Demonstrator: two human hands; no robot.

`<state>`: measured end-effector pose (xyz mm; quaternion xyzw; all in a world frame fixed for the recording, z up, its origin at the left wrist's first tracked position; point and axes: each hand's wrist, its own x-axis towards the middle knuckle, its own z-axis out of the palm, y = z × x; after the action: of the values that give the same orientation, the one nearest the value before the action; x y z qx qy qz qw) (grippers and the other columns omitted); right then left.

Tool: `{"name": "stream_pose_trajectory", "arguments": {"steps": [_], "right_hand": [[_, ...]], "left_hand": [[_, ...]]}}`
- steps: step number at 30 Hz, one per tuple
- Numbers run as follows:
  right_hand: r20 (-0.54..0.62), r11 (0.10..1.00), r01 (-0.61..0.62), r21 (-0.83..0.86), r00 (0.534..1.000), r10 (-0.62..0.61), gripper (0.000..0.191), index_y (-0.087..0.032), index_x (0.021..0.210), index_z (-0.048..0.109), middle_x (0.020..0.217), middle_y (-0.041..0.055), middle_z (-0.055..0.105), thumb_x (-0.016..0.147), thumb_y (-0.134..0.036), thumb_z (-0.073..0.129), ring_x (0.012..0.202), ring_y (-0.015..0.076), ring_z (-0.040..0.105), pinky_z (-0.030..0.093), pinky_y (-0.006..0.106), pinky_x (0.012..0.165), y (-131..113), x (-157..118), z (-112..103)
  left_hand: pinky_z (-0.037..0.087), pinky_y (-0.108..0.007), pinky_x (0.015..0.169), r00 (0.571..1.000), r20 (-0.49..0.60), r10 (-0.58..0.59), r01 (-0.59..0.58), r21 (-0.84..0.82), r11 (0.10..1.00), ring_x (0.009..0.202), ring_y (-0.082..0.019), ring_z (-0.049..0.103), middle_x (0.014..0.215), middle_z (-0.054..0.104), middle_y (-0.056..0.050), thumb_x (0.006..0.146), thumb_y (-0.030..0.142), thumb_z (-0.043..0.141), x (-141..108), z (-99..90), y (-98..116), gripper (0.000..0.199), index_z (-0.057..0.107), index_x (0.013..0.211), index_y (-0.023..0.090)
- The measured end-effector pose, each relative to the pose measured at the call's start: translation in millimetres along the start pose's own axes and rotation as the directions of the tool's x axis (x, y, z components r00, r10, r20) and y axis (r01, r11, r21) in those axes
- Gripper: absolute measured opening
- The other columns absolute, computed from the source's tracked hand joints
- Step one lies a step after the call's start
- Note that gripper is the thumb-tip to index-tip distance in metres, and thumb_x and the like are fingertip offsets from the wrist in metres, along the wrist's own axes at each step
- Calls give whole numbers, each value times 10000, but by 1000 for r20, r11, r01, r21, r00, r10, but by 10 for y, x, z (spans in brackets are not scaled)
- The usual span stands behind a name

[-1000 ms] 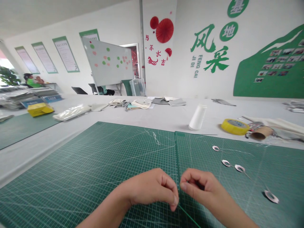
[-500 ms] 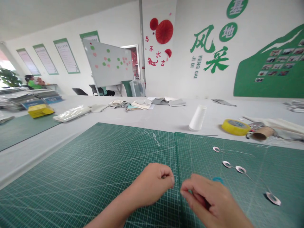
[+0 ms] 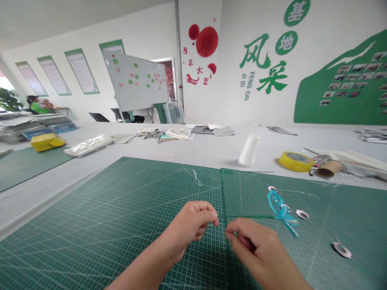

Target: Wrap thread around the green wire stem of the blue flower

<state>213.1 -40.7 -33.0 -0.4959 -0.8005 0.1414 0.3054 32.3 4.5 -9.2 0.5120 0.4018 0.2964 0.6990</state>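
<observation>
My left hand (image 3: 195, 221) is closed in a pinch on the end of a thin green stem (image 3: 250, 216). The stem runs right, behind my right hand, to a bright blue ornament (image 3: 282, 211) of curled loops, shaped somewhat like a butterfly. My right hand (image 3: 260, 245) is closed too, thumb and forefinger pressed together just below the stem and right of the left fingertips. What it pinches, if anything, is too small to make out. Beneath both hands lie two green cutting mats (image 3: 145, 193), meeting at a seam.
Oval white-rimmed pieces (image 3: 342, 249) with threads lie on the right mat. Loose white thread (image 3: 196, 177) is on the left mat. Beyond stand a white thread cone (image 3: 249, 150), yellow tape roll (image 3: 296, 161) and cardboard tube (image 3: 329, 168). Fabric scraps (image 3: 181, 132) lie further back; a person (image 3: 38, 105) sits far left.
The blue ornament, mostly hidden behind my right hand before, now shows fully above it with its green stem level. My left hand has turned, and the fingertips are slightly higher.
</observation>
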Motion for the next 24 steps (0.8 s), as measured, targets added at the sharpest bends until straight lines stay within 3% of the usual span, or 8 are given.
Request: {"name": "stream_pose_trajectory", "arguments": {"steps": [8, 13, 16, 19, 21, 24], "right_hand": [[36, 989, -92, 115, 995, 88, 250, -202, 690, 572, 569, -55, 370, 902, -226, 442, 524, 138, 435, 335, 252, 515, 19, 19, 48], [30, 956, -166, 243, 986, 163, 267, -190, 665, 590, 583, -40, 420, 884, -279, 465, 541, 139, 415, 318, 261, 523, 55, 53, 21], [99, 909, -237, 344, 971, 216, 234, -186, 693, 609, 564, -52, 407, 865, -307, 507, 539, 132, 376, 287, 253, 510, 85, 62, 0], [149, 845, -266, 464, 964, 221, 243, -185, 709, 616, 583, -51, 424, 869, -348, 532, 551, 127, 364, 284, 248, 512, 89, 66, -10], [155, 833, -263, 488, 965, 213, 240, -188, 703, 610, 607, -43, 445, 868, -349, 541, 572, 130, 379, 301, 251, 532, 69, 67, -19], [189, 846, -281, 453, 958, 217, 237, -191, 683, 593, 588, -49, 409, 856, -342, 536, 564, 131, 366, 288, 252, 529, 23, 66, -49]], "left_hand": [[79, -222, 391, 996, 84, -5, 15, -118, 993, 391, -50, 119, 429, 266, 120, 770, 241, 577, 17, -24, -10, 144, 549, 650, 166], [81, -221, 392, 990, 135, -34, 50, -118, 992, 390, -51, 119, 416, 267, 118, 750, 241, 595, -18, -28, 6, 141, 566, 639, 159], [89, -225, 386, 974, 218, -62, 80, -75, 994, 377, -52, 143, 404, 304, 110, 719, 233, 605, -35, -34, 33, 127, 592, 623, 151], [123, -227, 372, 954, 284, -97, 104, -9, 995, 365, -49, 221, 458, 464, 70, 673, 204, 601, -42, -36, 52, 85, 623, 612, 148], [138, -227, 373, 942, 310, -131, 116, 67, 991, 368, -48, 256, 516, 544, 48, 655, 188, 593, -44, -36, 49, 75, 638, 607, 152], [133, -234, 381, 934, 315, -169, 116, 182, 977, 374, -55, 254, 489, 522, 54, 649, 165, 577, -48, -41, 22, 92, 648, 589, 160]]}}
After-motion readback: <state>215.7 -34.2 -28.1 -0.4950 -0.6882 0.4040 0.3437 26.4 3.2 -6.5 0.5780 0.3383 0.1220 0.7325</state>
